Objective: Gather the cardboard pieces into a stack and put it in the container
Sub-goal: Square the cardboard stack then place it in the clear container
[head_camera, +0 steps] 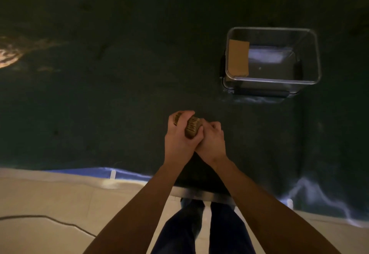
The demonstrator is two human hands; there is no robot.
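Observation:
A thick stack of brown cardboard pieces [192, 127] is squeezed between both my hands over the dark table, its corrugated edges showing. My left hand [178, 135] wraps over the stack's top and left side. My right hand [212, 139] presses against its right end, fingers curled. A clear plastic container [273, 81] stands at the back right, well apart from my hands. One flat cardboard piece [238, 57] leans inside it against the left wall.
The dark table [99, 103] spreads wide to the left and back. Its near edge with a metal strip [201, 193] runs just below my forearms. Pale floor tiles, a thin cable [50, 218] and my legs lie below. A bright glare patch sits at the far left.

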